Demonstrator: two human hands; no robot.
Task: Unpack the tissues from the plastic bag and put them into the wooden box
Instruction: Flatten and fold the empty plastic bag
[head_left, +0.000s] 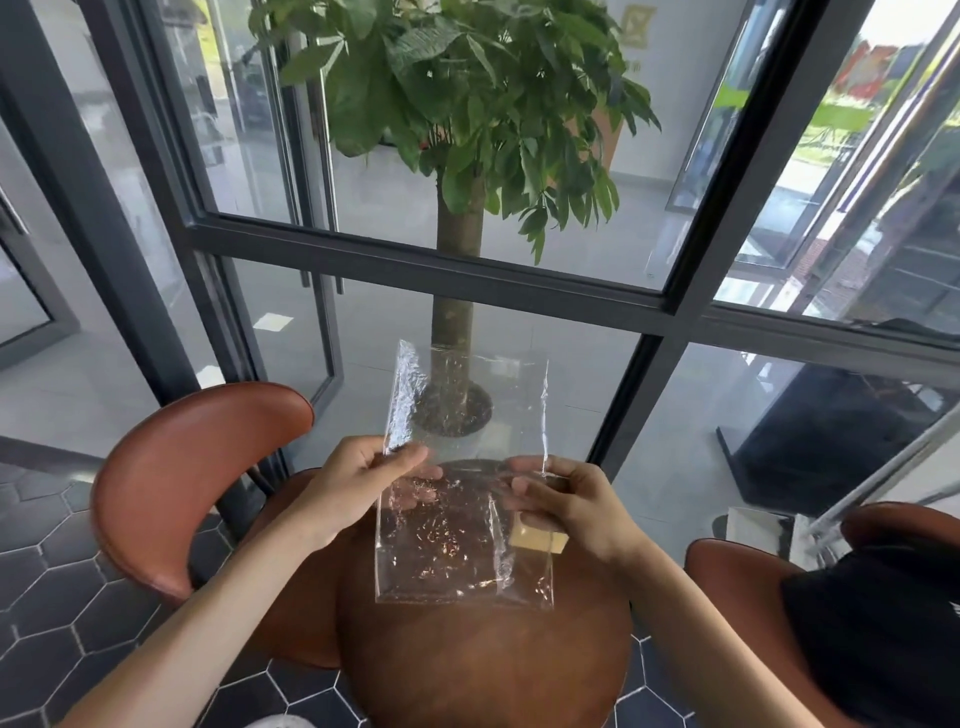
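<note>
The round wooden tabletop (483, 670) lies closest below the camera, and just above it both hands hold a clear plastic bag (457, 519) upright in the air. The left hand (358, 483) pinches the bag's left edge about halfway up, thumb in front and fingers behind the film; the right hand (566, 499) has its grip clamped on the right edge at the same height, fingers curled over the plastic. The bag looks empty: a flat, crinkled, see-through sleeve with glints along its creases, its upper part standing above the hands and its lower part hanging toward the tabletop. No tissues can be made out inside it. A pale wooden piece (537, 540) shows behind the bag's lower right corner, under the right hand (probably the wooden box, though too little shows to be sure). To do this step well, I judge the hands should find the open end first, pull the two layers apart with thumbs, and keep the film taut, since thin plastic like this clings to itself and slips. If the bag is indeed empty, setting it aside away from the box would be the sensible move.
</note>
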